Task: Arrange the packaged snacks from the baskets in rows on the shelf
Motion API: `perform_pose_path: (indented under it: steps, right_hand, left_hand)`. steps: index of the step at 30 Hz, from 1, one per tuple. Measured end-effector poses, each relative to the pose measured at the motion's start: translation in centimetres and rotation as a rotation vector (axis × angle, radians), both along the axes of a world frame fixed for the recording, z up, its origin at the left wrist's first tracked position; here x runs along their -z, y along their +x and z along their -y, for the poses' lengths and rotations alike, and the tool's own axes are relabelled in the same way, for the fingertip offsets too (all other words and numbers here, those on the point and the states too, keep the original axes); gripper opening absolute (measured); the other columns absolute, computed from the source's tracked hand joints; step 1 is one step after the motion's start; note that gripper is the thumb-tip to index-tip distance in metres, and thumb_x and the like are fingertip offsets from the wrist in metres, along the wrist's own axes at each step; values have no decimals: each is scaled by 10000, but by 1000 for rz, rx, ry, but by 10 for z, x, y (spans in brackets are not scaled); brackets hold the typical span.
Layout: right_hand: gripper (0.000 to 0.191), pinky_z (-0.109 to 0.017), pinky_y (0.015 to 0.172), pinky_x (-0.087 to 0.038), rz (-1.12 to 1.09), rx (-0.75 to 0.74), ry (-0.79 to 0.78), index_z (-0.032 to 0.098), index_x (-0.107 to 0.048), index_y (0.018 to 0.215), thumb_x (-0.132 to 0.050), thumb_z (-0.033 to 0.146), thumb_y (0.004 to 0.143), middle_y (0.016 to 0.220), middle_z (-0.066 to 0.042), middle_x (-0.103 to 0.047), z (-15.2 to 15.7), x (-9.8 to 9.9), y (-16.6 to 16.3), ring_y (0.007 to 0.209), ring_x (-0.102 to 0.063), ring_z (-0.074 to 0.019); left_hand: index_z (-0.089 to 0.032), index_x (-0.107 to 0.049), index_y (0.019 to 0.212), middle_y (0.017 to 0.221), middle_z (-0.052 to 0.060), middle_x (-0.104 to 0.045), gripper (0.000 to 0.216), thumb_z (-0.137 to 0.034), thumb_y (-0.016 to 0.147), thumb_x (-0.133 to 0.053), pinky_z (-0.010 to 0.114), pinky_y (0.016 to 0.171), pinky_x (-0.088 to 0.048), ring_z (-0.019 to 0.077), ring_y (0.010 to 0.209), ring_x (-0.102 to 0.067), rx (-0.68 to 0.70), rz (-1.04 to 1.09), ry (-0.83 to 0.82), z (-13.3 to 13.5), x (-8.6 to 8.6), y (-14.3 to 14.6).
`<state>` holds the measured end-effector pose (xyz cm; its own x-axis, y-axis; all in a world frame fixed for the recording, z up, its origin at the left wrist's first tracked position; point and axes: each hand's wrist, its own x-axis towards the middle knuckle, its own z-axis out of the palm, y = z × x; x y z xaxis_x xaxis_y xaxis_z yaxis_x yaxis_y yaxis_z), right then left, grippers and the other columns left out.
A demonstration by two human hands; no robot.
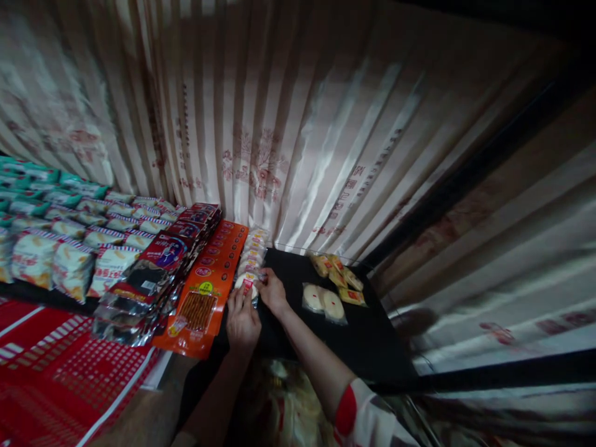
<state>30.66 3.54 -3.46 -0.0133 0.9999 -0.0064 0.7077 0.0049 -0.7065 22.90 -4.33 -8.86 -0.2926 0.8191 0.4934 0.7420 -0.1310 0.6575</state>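
On a black tabletop (372, 347), my left hand (242, 320) and my right hand (272, 292) both rest on the near end of a row of clear packets of round white cakes (251, 257). The fingers of both hands are curled onto the nearest packet (246, 282). Left of the row lies a stack of long orange snack packs (205, 292). To the right, apart from my hands, lie two clear-wrapped white cakes (323, 302) and several small yellow-wrapped snacks (338, 270).
Further left are rows of dark red packs (181, 239), silver packs (130, 298), white chip bags (69, 254) and green packs (28, 186). A red patterned cloth (56, 372) covers the near left. A pleated pale curtain (302, 124) hangs behind the table.
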Motion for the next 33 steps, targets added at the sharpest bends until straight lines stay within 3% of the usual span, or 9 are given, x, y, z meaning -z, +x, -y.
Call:
perform_pose_path:
  steps: [8, 18, 24, 29, 33]
  right_hand:
    - [251, -250, 671, -448, 103, -6, 76, 227, -611, 1013, -589, 206, 764, 875, -30, -588, -8, 6, -2, 693, -578, -138]
    - [402, -259, 752, -451, 141, -34, 56, 179, -528, 1199, -550, 232, 801, 998, -74, -594, -9, 5, -4, 823, -599, -163]
    - [389, -253, 745, -449, 188, -12, -3, 206, -531, 1203, -535, 245, 816, 1004, -71, -583, -10, 4, -8, 847, -602, -170]
    - [377, -270, 765, -460, 152, 19, -23, 220, -546, 1182, -550, 250, 807, 980, -59, -591, -8, 2, -10, 858, -600, -173]
    - [436, -295, 785, -480, 45, 26, 55, 166, -503, 1245, -528, 262, 820, 1031, -92, -589, 3, 1, -8, 866, -602, -177]
  left_hand:
    - [-129, -584, 1182, 1281, 126, -541, 448, -80, 767, -421, 483, 1034, -370, 306, 1208, -421, -22, -24, -31, -9, 7, 1]
    - [-94, -582, 1169, 1247, 143, -540, 438, -62, 762, -423, 461, 1004, -399, 294, 1164, -437, -57, -42, 1, -14, 9, 3]
    - [-134, -612, 1118, 1253, 121, -530, 423, -44, 747, -428, 446, 1005, -402, 281, 1176, -435, -75, -11, 36, -18, 10, 2]
    - [-125, -597, 1137, 1269, 123, -523, 433, -43, 751, -420, 446, 1026, -385, 282, 1197, -423, -62, -13, 19, -18, 10, 1]
    - [-107, -568, 1177, 1299, 139, -506, 447, -65, 750, -442, 450, 1037, -373, 293, 1208, -415, -37, -15, -10, -16, 9, -1]
